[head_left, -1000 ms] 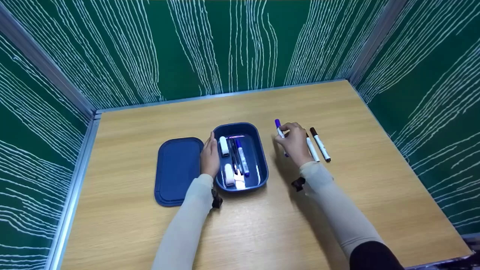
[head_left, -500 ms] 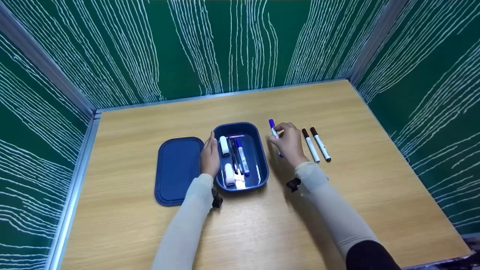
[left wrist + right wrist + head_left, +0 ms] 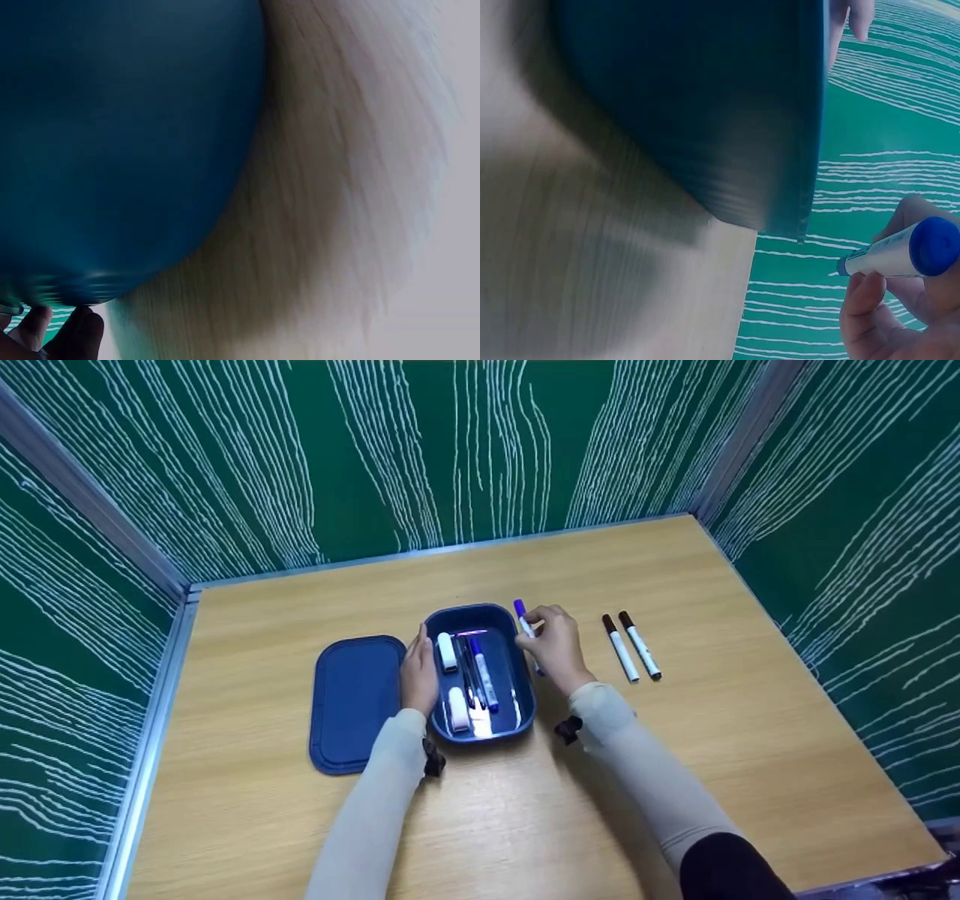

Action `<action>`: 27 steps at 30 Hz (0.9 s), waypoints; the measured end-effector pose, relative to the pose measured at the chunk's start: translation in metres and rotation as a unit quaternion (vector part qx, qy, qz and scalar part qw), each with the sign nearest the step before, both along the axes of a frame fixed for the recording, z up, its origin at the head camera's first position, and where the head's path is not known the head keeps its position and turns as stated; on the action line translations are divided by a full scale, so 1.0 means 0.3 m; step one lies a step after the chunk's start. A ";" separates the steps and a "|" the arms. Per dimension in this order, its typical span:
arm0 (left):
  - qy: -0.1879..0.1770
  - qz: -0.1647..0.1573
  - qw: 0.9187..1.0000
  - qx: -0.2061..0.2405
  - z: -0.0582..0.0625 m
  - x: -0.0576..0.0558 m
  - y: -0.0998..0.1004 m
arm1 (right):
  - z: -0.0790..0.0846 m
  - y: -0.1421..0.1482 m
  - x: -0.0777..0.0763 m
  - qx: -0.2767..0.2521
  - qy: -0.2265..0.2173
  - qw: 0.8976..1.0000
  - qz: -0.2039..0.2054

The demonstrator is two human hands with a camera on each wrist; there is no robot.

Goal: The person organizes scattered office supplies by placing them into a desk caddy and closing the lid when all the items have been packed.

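A white, cylindrical marker with a blue-violet cap (image 3: 526, 625) is just beside the right rim of a dark blue, rounded rectangular box (image 3: 504, 660). The right hand (image 3: 556, 645) pinches it between thumb and fingers. The left hand (image 3: 420, 675) rests straight fingers along the box's left wall. A flat, dark blue lid (image 3: 355, 701) and two dark-capped white markers (image 3: 622, 652) lie on the wood-grain counter (image 3: 255, 675).

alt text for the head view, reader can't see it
A right hand pinches a blue and white marker beside an open blue box holding pens, another marker and two white objects. The left hand touches the box's opposite side; a lid lies left, two dark-capped markers right.
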State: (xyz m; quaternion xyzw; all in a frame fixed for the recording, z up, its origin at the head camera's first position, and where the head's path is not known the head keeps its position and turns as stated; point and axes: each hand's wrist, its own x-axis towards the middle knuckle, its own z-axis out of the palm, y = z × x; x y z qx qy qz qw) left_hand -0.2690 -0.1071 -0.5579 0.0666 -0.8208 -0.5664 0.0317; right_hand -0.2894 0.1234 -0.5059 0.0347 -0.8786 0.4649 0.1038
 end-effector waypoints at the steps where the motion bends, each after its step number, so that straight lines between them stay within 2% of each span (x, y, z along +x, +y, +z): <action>1: 0.001 0.001 1.000 0.002 0.001 0.000 0.000 | 0.000 -0.006 0.000 0.000 -0.002 1.000 0.002; 16: 0.002 0.002 1.000 0.007 -0.005 -0.001 0.003 | -0.033 -0.082 0.014 -0.003 -0.006 1.000 0.013; 23: 0.012 0.010 1.000 -0.012 -0.006 -0.010 -0.001 | -0.067 -0.136 0.023 0.028 0.027 0.999 0.025; 27: 0.008 0.011 1.000 -0.013 -0.006 -0.007 0.000 | -0.087 -0.161 0.029 0.033 0.020 0.999 0.033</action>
